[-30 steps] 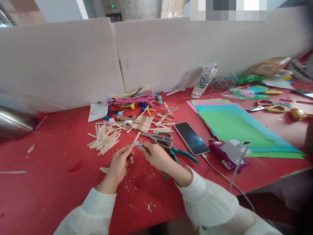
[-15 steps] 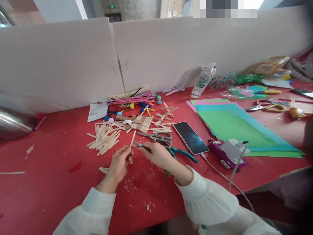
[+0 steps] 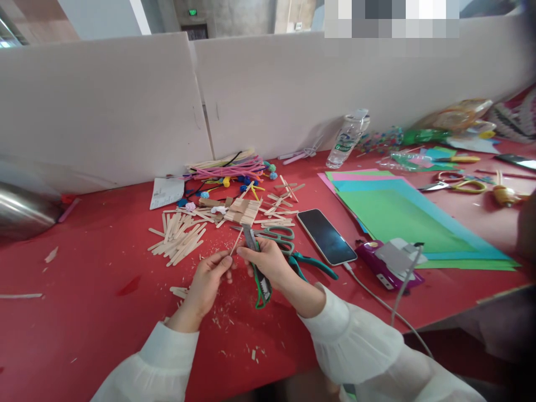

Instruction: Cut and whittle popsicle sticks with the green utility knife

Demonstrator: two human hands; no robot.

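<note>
My left hand [image 3: 211,279] pinches a thin wooden craft stick [image 3: 237,241] that points up and to the right. In my right hand [image 3: 268,259] is a utility knife [image 3: 263,287] with a green and black handle, its blade raised beside the stick. Past my fingers lies a flat panel of craft sticks [image 3: 243,211] joined side by side. A heap of loose craft sticks [image 3: 178,237] is spread to the left of it. Grey-green scissors [image 3: 278,233] and teal-handled pliers [image 3: 314,263] rest behind and right of my right hand. Wood shavings litter the red tabletop below my hands.
A phone [image 3: 327,237] on a charging cable lies to the right, beside a purple box [image 3: 379,268]. Farther right are coloured paper sheets [image 3: 410,218] and a water bottle [image 3: 347,139]. Pipe cleaners [image 3: 230,166] lie along the white partition [image 3: 293,95]. A metal cylinder [image 3: 27,209] sits far left.
My right hand has turned the utility knife so its blade points away from me and its handle shows. The stick in my left hand has tilted further to the right.
</note>
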